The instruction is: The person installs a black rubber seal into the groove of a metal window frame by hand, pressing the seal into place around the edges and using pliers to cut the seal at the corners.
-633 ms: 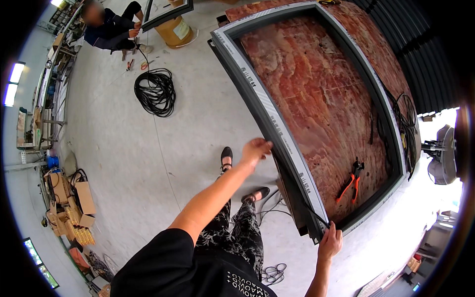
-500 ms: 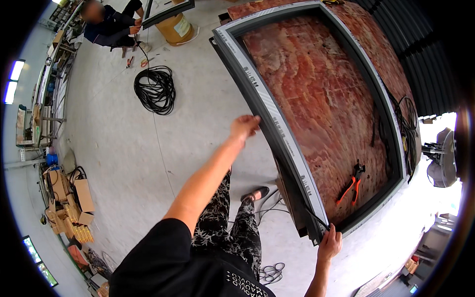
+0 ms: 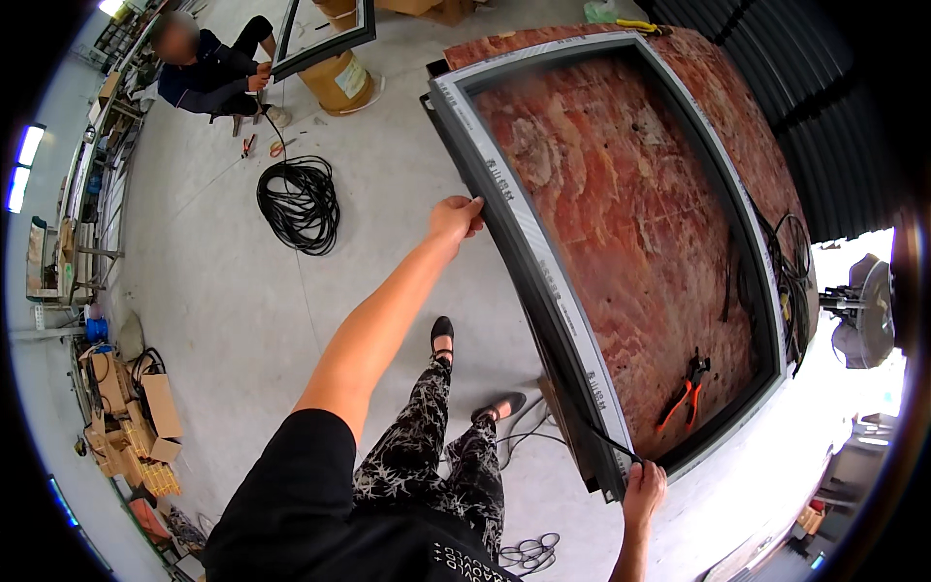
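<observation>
A grey window frame (image 3: 572, 325) with a pale film lies on a reddish stone-patterned board (image 3: 621, 204). At the frame's near corner, my right hand (image 3: 643, 493) is closed on the end of a black rubber strip (image 3: 611, 442), which runs up along the left side. My left hand (image 3: 454, 219) reaches to the outer left edge of the frame, thumb and fingers pressed together there. Whatever lies between those fingers is hidden. Orange-handled pliers (image 3: 685, 393) rest on the board inside the frame.
A coil of black strip (image 3: 299, 204) lies on the floor at left. Beyond it a person (image 3: 208, 73) sits handling another frame (image 3: 322, 44) over a tan drum (image 3: 339, 82). Cables (image 3: 790, 267) hang by the board's right edge; cartons (image 3: 126, 407) stand at far left.
My left hand has moved farther up along the frame's left edge. The right hand stays at the near corner. The view has shifted slightly, and my left shoe now shows.
</observation>
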The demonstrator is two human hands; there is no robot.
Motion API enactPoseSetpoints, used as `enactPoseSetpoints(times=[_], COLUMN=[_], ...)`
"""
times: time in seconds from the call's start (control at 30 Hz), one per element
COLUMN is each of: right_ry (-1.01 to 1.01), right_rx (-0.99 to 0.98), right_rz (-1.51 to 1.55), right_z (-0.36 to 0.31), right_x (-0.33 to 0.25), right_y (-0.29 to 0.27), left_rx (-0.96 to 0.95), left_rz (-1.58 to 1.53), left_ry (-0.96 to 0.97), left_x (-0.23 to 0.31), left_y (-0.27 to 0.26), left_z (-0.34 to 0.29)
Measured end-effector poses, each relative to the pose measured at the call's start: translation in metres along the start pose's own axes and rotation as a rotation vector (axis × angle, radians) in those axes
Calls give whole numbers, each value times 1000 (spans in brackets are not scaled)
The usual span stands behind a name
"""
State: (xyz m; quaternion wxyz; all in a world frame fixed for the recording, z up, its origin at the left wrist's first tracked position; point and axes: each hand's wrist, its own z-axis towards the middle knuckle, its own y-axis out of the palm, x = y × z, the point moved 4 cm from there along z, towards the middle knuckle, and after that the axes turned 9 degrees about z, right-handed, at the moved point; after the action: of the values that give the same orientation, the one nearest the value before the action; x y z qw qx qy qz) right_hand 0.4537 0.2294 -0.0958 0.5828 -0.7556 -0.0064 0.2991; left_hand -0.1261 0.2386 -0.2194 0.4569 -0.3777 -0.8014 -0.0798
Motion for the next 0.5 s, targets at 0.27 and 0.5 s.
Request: enactPoseSetpoints(times=[0.27,0.5], right_ry=[5,-4], right_rx=[39,63], right_rz=[48,166], right_z=[23,7], right_x=[-51,-66], right_y=[33,12], left_rx=[-139,-376], left_rz=[-52,-158], left_ry=[-94,-212], left_x=[-2,-55], left_y=[17,58], left_z=[12,-86])
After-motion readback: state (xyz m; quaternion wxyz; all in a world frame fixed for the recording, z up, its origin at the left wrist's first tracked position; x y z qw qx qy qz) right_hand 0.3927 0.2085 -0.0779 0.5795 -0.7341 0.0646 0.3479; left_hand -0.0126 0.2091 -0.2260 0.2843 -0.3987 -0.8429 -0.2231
